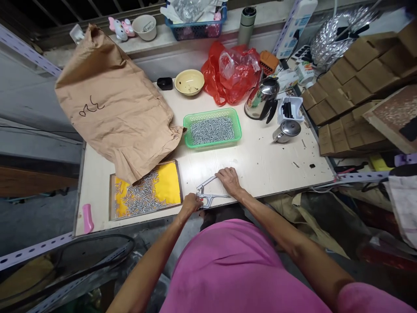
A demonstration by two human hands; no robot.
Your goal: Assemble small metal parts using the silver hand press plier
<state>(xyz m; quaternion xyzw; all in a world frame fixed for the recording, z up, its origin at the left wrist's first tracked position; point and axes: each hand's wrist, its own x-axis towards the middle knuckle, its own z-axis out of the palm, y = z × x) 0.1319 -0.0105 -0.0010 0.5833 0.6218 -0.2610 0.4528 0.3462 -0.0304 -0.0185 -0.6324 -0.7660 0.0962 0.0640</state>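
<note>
A silver plier-like hand tool point(213, 196) with two long handles and a spring lies at the front edge of the table. My right hand point(230, 180) is closed on the end of its upper handle, which stands apart from the lower one. At the tool's head, my left hand point(192, 202) is closed in a pinch; anything between its fingertips is hidden. Left of that hand is a shallow yellow-bottomed tray point(170, 180) with many small silver metal pins point(143, 193) strewn over it. A green plastic basket point(211, 114) behind the tool holds more small metal pieces point(212, 130).
A big brown paper sack point(120, 100) overlaps the tray's back edge. Farther back are a cream bowl point(189, 82), a red plastic bag point(224, 74), a kettle point(262, 99) and a metal pitcher point(286, 131). Cardboard boxes point(355, 82) stand at right; a pink handle-like object point(87, 218) lies front left.
</note>
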